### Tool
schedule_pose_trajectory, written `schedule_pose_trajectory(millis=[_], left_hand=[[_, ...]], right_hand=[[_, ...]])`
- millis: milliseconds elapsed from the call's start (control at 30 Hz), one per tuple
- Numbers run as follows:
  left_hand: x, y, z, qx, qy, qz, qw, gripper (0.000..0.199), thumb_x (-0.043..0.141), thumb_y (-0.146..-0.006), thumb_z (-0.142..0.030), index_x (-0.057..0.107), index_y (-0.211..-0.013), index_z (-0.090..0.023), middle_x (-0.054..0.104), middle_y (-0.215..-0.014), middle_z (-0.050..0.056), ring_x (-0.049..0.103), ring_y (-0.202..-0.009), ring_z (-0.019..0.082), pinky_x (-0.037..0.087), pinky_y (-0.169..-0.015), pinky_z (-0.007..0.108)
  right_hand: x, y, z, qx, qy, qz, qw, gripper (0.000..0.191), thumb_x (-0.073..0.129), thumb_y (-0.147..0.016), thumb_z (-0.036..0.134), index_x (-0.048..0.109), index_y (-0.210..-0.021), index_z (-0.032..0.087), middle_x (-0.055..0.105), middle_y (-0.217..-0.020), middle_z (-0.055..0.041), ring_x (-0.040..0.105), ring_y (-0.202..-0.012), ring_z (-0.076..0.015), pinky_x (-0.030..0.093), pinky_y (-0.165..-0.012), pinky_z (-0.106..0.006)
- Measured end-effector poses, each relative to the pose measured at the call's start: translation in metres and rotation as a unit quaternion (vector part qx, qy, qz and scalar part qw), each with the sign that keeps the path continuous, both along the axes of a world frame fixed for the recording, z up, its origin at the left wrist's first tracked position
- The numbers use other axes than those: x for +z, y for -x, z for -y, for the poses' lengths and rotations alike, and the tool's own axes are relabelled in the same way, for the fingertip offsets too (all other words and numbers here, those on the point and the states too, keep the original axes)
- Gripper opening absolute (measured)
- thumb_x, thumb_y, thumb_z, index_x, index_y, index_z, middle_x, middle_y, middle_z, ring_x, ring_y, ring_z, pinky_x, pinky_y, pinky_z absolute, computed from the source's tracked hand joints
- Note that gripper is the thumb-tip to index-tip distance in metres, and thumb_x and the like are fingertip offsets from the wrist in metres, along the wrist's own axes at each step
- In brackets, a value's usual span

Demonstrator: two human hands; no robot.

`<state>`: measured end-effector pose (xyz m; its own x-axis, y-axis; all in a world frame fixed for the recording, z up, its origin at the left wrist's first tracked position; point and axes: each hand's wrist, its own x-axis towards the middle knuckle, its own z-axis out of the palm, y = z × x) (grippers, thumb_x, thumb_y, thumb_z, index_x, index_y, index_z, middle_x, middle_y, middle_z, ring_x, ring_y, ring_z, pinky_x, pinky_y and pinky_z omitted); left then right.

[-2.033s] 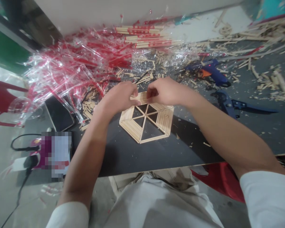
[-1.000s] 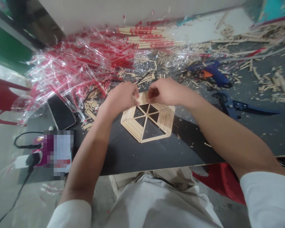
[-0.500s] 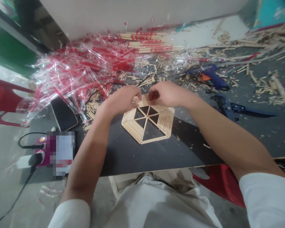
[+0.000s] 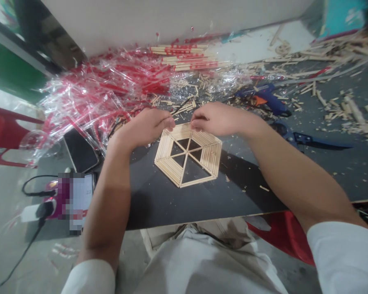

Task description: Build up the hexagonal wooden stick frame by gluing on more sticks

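A hexagonal frame of pale wooden sticks [image 4: 211, 160] lies flat on the dark table [image 4: 159, 208], with six spokes meeting at its middle. Rows of sticks fill most of its sections, while the one nearest me has only sticks along its outer edge. My left hand [image 4: 151, 124] is at the frame's upper left corner, fingers closed together; anything between them is too small to make out. My right hand [image 4: 213, 118] has its thumb and fingers pinched at the frame's top edge, and what they grip is hidden.
Red and clear plastic wrappers [image 4: 119, 81] are heaped at the back left, near stick bundles [image 4: 190, 57]. A blue glue gun [image 4: 271, 100] and blue cutters [image 4: 297, 136] lie right, among wood scraps. A dark phone [image 4: 81, 151] and a purple power block [image 4: 61, 196] are left.
My left hand has moved left, away from the frame's top edge, and its fingers have drawn together. My right hand stays near the top edge. The view has shifted slightly.
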<state>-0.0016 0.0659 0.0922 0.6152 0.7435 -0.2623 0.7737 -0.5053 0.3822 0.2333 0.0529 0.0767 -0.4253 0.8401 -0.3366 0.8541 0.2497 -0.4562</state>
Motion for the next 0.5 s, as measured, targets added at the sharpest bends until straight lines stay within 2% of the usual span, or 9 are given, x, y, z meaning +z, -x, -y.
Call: schedule_pose_trajectory(millis=[167,300,400,500], left_hand=[[0.005,-0.005,0.004,-0.014,-0.007,-0.008,1.0,0.042,0.04,-0.105,-0.032,0.078,-0.094,-0.019,0.076,-0.092,0.003,0.07,-0.092,0.018,0.05,-0.096,0.03],[0.004,-0.004,0.003,-0.02,-0.008,-0.006,1.0,0.037,0.045,-0.102,-0.032,0.079,-0.09,-0.02,0.077,-0.086,0.001,0.071,-0.089,0.017,0.05,-0.092,0.029],[0.003,0.0,0.0,-0.031,0.003,-0.006,0.999,0.033,0.051,-0.099,-0.032,0.079,-0.087,-0.021,0.078,-0.086,0.001,0.072,-0.09,0.018,0.051,-0.091,0.029],[0.002,0.005,-0.001,-0.044,0.018,0.002,0.999,0.026,0.057,-0.094,-0.032,0.081,-0.093,-0.021,0.081,-0.093,0.002,0.072,-0.093,0.019,0.051,-0.091,0.029]], right_hand=[[0.008,0.004,0.003,-0.024,0.009,0.033,0.999,0.028,0.048,-0.101,0.03,0.073,-0.093,0.02,0.075,-0.093,-0.0114,0.068,-0.084,-0.0256,0.049,-0.078,-0.04],[0.012,0.0,0.005,-0.037,-0.012,0.019,0.999,0.032,0.046,-0.103,0.039,0.072,-0.097,0.021,0.073,-0.085,-0.0112,0.065,-0.079,-0.0254,0.049,-0.074,-0.041],[0.014,-0.006,0.004,-0.04,-0.022,-0.001,0.999,0.032,0.049,-0.103,0.042,0.072,-0.097,0.021,0.074,-0.085,-0.0099,0.065,-0.079,-0.0236,0.048,-0.073,-0.039],[0.019,-0.007,0.006,-0.034,-0.016,-0.005,0.999,0.029,0.051,-0.102,0.035,0.074,-0.094,0.02,0.075,-0.087,-0.0087,0.066,-0.077,-0.0215,0.048,-0.074,-0.038]])
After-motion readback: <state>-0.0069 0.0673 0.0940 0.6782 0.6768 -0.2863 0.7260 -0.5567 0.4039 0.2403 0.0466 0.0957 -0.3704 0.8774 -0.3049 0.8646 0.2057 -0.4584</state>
